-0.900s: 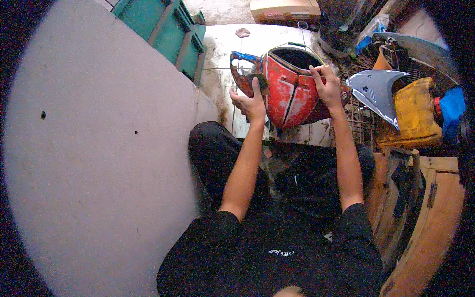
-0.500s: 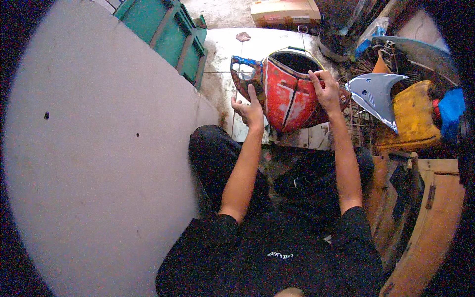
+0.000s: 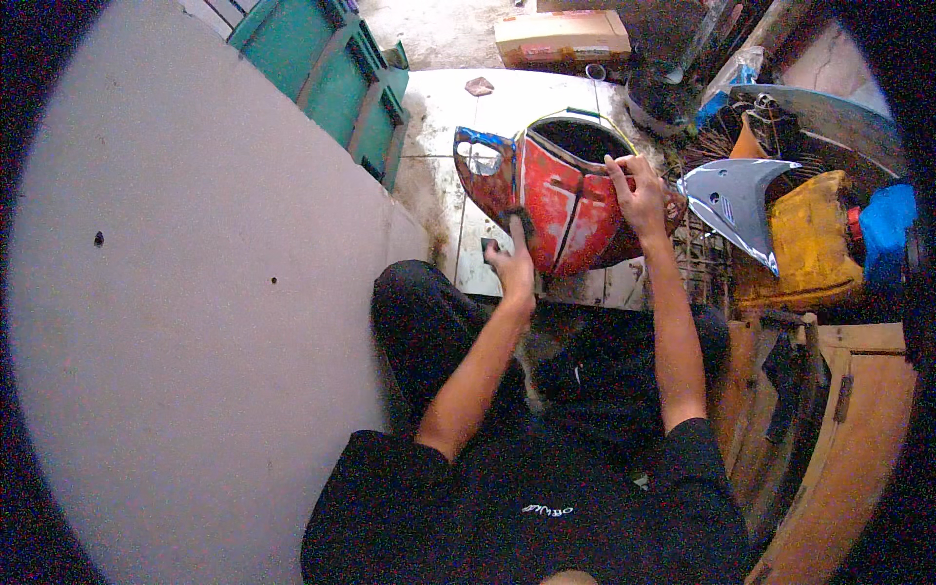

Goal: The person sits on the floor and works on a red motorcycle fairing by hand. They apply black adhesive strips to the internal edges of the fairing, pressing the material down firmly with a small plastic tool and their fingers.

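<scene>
A red motorcycle fairing with scuffed, paint-bare patches stands on white floor tiles in front of me. It has a dark opening at the top and a brown, blue-edged wing on its left with a hole through it. My right hand pinches the fairing's upper right rim. Against the lower left flank, my left hand presses a dark piece of sandpaper, its fingers stretched along the surface. Another dark corner sticks out beside the thumb; part of the sandpaper is hidden by the hand.
A pale wall fills the left side, with a green slatted panel beyond it. At the right lie a grey plastic panel, a yellow jerrycan and a wooden frame. A cardboard box sits behind; a brown scrap lies on the tiles.
My left hand has slid down and a little to the right, from the wing to the fairing's lower left flank. The right hand keeps its grip at the rim.
</scene>
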{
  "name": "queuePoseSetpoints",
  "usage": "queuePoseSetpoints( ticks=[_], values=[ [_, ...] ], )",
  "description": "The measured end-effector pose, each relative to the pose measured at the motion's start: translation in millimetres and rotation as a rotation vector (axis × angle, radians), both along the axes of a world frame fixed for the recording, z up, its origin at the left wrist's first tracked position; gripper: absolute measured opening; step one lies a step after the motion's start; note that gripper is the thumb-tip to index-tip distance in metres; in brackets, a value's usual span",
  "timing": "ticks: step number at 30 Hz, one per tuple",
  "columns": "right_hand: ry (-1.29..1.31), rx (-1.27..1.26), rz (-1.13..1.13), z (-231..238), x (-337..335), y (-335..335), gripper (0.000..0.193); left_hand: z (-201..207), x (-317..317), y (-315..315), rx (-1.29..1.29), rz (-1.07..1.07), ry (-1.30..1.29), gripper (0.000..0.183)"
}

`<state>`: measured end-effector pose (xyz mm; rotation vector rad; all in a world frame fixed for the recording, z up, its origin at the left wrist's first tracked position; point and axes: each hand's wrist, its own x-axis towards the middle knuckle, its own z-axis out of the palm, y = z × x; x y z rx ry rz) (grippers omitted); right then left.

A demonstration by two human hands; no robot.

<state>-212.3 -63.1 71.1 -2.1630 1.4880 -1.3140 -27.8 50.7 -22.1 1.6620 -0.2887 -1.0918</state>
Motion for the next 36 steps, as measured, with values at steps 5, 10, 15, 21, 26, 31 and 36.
queuePoseSetpoints(
  ticks=[5, 10, 15, 21, 26, 31, 36],
  values=[
    [0.069, 0.092, -0.031, 7.9, 13.7, 6.6, 0.027, -8.4, 35.1, -11.4, -0.056, 0.134, 0.142, 0.116],
    [-0.023, 0.050, 0.006, 3.2, 4.6, 1.4, 0.027, 17.3, 11.8, -5.7, 0.025, 0.041, 0.017, 0.115],
    [0.028, 0.002, -0.013, 1.6, 4.5, 4.8, 0.027, 9.4, 15.7, 0.7, 0.095, 0.040, 0.160, 0.115],
    [-0.014, 0.069, -0.003, -3.1, 0.2, 5.3, 0.028, 18.1, 12.7, -7.4, 0.015, 0.030, 0.102, 0.116],
    [0.050, 0.066, -0.027, 5.3, 1.3, 7.4, 0.027, -1.8, 14.4, 0.9, -0.014, 0.057, 0.011, 0.116],
    [0.009, 0.043, 0.007, 3.9, 8.0, 6.7, 0.027, 10.0, 28.9, -27.1, -0.016, 0.232, 0.042, 0.119],
    [0.028, 0.083, -0.029, 2.0, -3.5, 7.0, 0.027, 23.9, 6.4, 7.3, 0.152, -0.012, 0.048, 0.118]
  ],
)
